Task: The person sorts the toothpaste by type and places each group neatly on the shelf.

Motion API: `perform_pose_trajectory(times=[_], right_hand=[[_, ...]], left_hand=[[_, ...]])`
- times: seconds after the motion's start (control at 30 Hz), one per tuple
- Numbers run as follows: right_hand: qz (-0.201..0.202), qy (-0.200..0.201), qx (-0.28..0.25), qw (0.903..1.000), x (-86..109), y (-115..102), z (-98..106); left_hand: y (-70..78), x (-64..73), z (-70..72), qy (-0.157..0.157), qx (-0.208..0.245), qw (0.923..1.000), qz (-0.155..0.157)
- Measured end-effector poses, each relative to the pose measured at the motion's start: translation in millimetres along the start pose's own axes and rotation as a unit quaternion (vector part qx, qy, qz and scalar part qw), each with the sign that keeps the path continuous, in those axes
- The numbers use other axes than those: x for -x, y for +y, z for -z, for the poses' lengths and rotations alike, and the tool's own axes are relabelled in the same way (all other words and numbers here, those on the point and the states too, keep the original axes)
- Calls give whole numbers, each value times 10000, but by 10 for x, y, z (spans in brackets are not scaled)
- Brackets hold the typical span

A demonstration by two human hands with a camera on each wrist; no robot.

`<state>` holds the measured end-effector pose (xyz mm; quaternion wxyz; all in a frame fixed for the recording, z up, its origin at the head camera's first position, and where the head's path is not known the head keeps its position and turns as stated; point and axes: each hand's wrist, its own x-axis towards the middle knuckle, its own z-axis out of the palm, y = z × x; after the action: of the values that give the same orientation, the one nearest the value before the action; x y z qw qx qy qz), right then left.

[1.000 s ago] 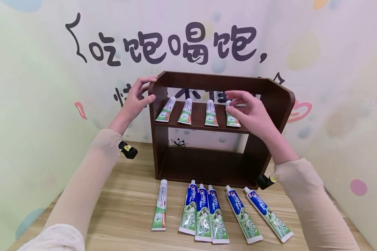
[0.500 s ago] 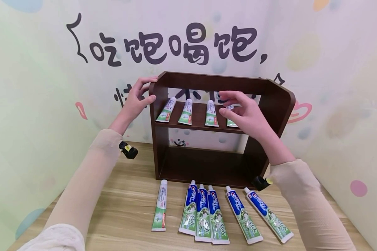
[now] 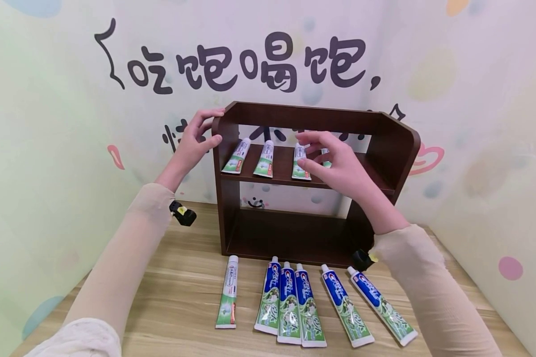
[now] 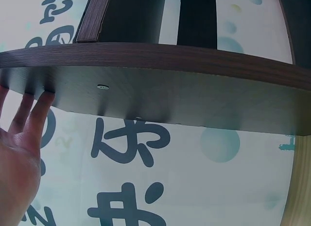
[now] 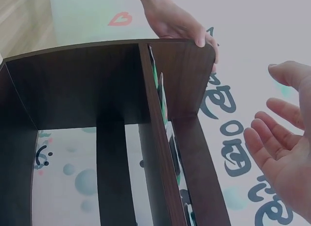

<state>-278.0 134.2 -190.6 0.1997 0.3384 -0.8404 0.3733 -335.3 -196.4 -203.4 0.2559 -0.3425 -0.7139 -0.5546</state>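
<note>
Toothpaste tubes (image 3: pixel 264 158) line the rack (image 3: pixel 295 114); right hand (image 3: pixel 335 161), half-spread, empty, hovers at one o'clock; left hand (image 3: pixel 194 141), spread, touches its ten-o'clock corner.

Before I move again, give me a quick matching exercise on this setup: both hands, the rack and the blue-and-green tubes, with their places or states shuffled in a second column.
Things
1. left hand
2. right hand
3. rack
4. blue-and-green tubes

Places and states
A. lying on the table
B. apart from the rack, fingers holding nothing
C. dark brown, with white-and-green tubes on its upper shelf
D. touching the rack near its upper corner

Right pairs: 1-D, 2-B, 3-C, 4-A
</note>
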Motion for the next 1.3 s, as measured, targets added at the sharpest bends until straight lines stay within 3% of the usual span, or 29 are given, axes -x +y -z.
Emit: perform_pose_trajectory(times=[0.7,1.3], right_hand=[[397,-630,-37,9972,43,-123,-374],[632,-995,-342,9924,133,-70,-663]], left_hand=[[-23,-2,-2,34,10,10000,-80],[-21,-5,-2,27,13,10000,-87]])
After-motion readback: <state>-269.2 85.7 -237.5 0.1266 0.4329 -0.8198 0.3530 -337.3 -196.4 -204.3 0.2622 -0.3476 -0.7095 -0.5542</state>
